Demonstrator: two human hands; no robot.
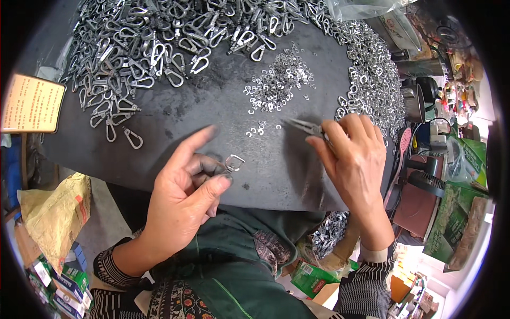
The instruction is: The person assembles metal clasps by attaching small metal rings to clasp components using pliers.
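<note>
One metal loop, near end in the finger pinch of the left hand, pliers in the closed right hand.

The one view looks from the person's head, through the left one of two fisheye cameras which are worn side by side. It faces steeply down and a little forward, onto the dark worktop. The left hand and the right hand are rather near to it, around the middle height, and the forearms enter from below. At the lower edge it takes in the person's own green clothing. The field is very wide, so the near edge of the worktop appears bent.
</note>
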